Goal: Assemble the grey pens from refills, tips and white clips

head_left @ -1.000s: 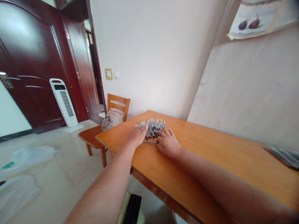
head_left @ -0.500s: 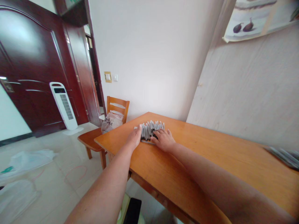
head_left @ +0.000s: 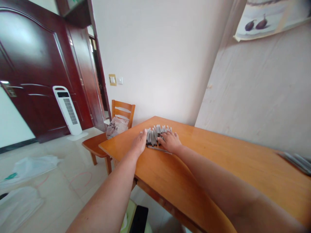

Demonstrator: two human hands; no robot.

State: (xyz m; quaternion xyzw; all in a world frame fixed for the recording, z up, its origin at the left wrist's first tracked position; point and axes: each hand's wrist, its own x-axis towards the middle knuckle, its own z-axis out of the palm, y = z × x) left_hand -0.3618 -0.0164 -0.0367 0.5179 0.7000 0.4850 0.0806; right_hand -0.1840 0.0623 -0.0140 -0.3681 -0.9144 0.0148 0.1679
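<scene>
A pile of pens (head_left: 152, 137) with pale, translucent barrels and black ends lies on the wooden table (head_left: 209, 155). Most of them point away from me, side by side; one lies crosswise along the near edge of the pile. Against the pile's left side stands my left hand (head_left: 140, 142), on its edge with fingers stretched out. My right hand (head_left: 170, 141) rests palm down over the right part of the pile, its fingers spread and hiding some pens beneath.
More pens (head_left: 297, 161) lie at the table's far right. A chair (head_left: 122, 110) with a plastic bag (head_left: 117, 127) on it stands beyond the left corner. A white tower fan (head_left: 70, 111) is by the door. Plastic bags (head_left: 31, 166) lie on the floor.
My right hand has shifted slightly forward and right over the pens, showing more of the crosswise pen. My left hand stays about where it was.
</scene>
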